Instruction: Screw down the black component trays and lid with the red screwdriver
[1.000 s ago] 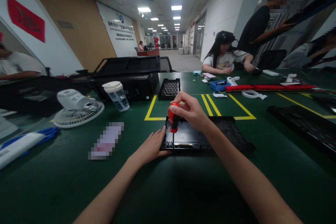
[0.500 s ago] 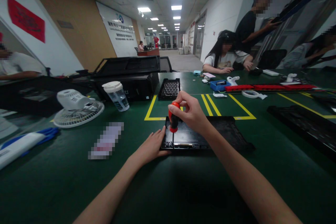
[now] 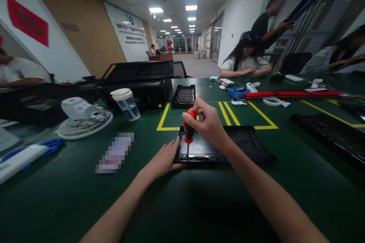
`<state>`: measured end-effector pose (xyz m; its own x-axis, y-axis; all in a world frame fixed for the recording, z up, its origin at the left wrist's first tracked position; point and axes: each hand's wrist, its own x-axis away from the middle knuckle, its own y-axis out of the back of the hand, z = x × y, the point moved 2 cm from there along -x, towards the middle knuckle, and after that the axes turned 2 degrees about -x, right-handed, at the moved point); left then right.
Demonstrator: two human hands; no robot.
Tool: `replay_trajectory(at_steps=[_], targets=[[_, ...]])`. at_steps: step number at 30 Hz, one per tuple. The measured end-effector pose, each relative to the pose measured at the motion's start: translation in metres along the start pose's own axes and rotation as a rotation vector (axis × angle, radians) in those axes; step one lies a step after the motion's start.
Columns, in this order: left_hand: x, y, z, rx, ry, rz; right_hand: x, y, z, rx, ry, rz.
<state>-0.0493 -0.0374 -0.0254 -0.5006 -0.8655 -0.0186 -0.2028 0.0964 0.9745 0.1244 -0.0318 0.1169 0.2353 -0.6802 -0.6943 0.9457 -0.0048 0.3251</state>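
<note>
A flat black panel point(image 3: 245, 144) lies on the green table in front of me. My right hand point(image 3: 209, 123) is closed round the top of a red and black screwdriver point(image 3: 188, 131), which stands upright with its tip at the panel's near left corner. My left hand point(image 3: 164, 159) rests against the panel's left edge, fingers stretched out and pressing on it.
A small white fan point(image 3: 82, 117) and a clear lidded cup point(image 3: 127, 103) stand at the left. A black tray of small parts point(image 3: 184, 96) sits behind the panel, with large black cases point(image 3: 137, 83) beside it. Other people sit and stand at the far right.
My right hand has shifted its grip slightly on the screwdriver's top. The standing person at the far right has moved further away.
</note>
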Motion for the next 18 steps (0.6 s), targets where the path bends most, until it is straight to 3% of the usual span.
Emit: replay_trajectory(at_steps=[18], targets=[[0.002, 0.01, -0.008, 0.023, 0.005, 0.027, 0.004, -0.009, 0.016, 0.25, 0.1, -0.118]])
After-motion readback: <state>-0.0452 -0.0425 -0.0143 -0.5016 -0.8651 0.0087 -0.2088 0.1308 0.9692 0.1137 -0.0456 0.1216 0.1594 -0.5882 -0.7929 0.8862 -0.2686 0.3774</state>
